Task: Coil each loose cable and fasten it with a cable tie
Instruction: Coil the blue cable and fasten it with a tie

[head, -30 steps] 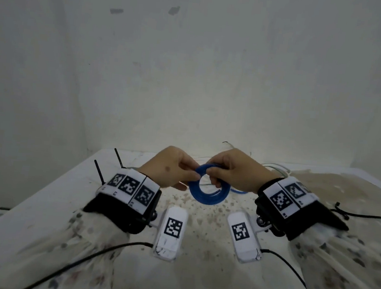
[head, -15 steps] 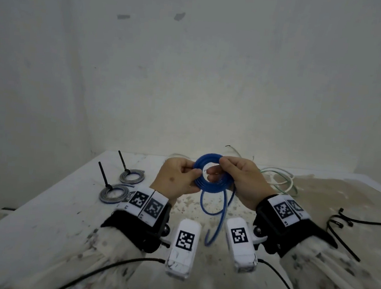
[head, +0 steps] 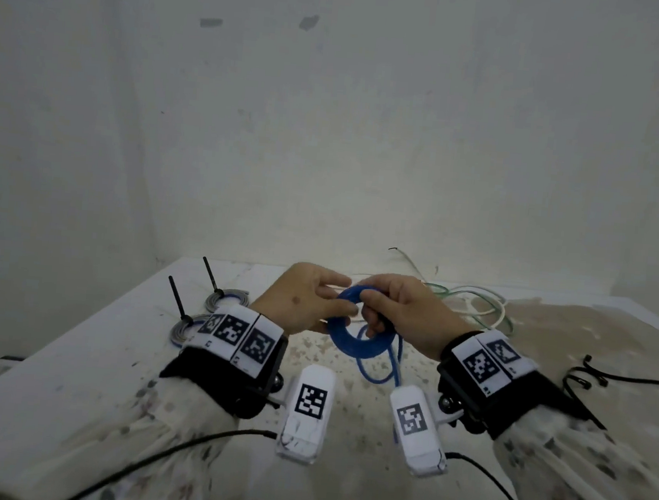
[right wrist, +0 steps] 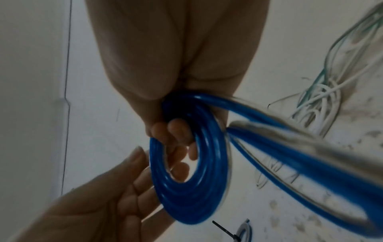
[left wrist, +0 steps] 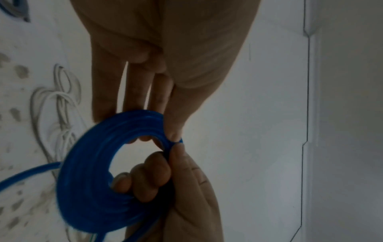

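Speckled white tabletop [head: 70,366] meets a pale wall [head: 330,130] at the far edge. The blue cable [head: 355,349] coil hangs above centre, ring near upright, tail trailing down. The left hand [head: 299,299] pinches its left rim, and the right hand [head: 406,312] has its fingers clamped through the hole.

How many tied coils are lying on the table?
2: the farther grey coil and nearer grey coil, both on the table left of the left hand; the nearer is partly hidden.
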